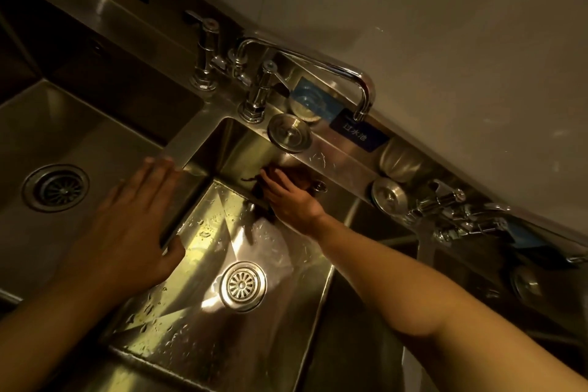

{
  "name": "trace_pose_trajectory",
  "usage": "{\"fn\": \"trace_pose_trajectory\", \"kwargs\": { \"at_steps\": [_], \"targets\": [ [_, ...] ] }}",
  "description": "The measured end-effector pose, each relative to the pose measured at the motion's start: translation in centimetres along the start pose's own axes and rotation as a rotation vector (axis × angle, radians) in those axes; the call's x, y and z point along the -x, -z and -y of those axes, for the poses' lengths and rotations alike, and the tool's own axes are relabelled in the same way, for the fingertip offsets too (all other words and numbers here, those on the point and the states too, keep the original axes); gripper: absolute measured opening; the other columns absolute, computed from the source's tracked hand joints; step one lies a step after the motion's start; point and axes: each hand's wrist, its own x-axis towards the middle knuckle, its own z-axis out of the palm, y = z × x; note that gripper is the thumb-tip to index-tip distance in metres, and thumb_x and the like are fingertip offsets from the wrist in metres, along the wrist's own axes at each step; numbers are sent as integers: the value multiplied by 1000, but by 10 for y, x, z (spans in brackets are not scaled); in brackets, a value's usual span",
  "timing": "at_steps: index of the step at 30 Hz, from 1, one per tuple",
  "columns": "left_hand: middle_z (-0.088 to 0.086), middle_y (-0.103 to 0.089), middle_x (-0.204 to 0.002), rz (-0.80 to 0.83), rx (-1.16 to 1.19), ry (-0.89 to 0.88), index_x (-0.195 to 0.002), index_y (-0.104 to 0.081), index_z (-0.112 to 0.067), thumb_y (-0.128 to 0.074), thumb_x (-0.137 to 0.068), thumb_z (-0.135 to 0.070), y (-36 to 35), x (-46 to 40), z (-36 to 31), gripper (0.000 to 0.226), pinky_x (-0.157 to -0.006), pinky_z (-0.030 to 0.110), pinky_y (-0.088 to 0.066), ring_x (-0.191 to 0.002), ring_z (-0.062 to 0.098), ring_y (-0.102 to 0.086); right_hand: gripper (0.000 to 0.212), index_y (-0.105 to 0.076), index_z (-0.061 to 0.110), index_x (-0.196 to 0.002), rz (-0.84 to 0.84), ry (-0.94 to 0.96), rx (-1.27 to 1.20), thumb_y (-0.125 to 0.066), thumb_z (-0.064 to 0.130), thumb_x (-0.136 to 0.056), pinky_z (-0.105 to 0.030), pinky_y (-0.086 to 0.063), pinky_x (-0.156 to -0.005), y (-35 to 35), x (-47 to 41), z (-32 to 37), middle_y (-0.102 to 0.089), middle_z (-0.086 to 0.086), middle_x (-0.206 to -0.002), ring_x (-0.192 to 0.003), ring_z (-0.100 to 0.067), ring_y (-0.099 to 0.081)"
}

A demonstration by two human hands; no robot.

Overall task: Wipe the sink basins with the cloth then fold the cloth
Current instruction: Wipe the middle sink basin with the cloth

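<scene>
A wet steel middle basin [197, 267] with a round drain [243, 286] lies below me. At its far wall my right hand [291, 197] presses a dark brownish cloth [302, 175] flat against the steel, fingers spread over it. Most of the cloth is hidden under the hand. My left hand [130, 226] rests on the divider [181, 149] between the middle basin and the left basin [95, 137], fingers straight and thumb hanging over the edge.
A chrome faucet [318, 67] with two taps stands on the back ledge, its spout over the ledge. Drain plugs [288, 134] and a steel bowl [401, 161] sit on that ledge. A second faucet [458, 210] stands at the right, beside a dark right basin.
</scene>
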Motion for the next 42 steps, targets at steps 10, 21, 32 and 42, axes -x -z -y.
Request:
{"fn": "trace_pose_trajectory", "kwargs": {
  "at_steps": [10,21,32,42],
  "targets": [
    [5,-7,-176,-15,-34,-2,-168,-6,-19,-45,-77,-63,-2,0,1,109,-120,59,-24,-163,25,-5,44,-49,10,-148,576,318,-26,-38,25,-108,-62,2,-123,-68,113,38,-15,-16,-168,-154,-44,4],
    [9,-8,-176,0,-69,7,-167,-13,-13,-46,-77,-58,9,3,-9,106,-121,58,-23,-162,27,-6,48,-36,5,-154,456,342,-22,-29,21,-109,-63,-5,-122,-55,31,41,-13,-20,-167,-153,-47,1],
    [8,-7,-176,-1,-120,4,-167,-10,-14,-51,-79,-58,12,4,-8,106,-123,52,-24,-162,25,-3,53,-47,21,-149,-25,-175,-620,-56,24,-97,-62,-10,-121,33,-113,35,-23,-11,-166,-154,-42,-7],
    [5,-4,-175,45,-216,29,-166,-4,-14,-45,-81,-62,21,3,-15,106,-127,51,-19,-162,25,0,44,-71,16,-123,189,-653,-2744,-61,-4,-85,-35,-56,-94,128,-14,139,-73,-11,-117,-108,-26,-69]
  ]
}}
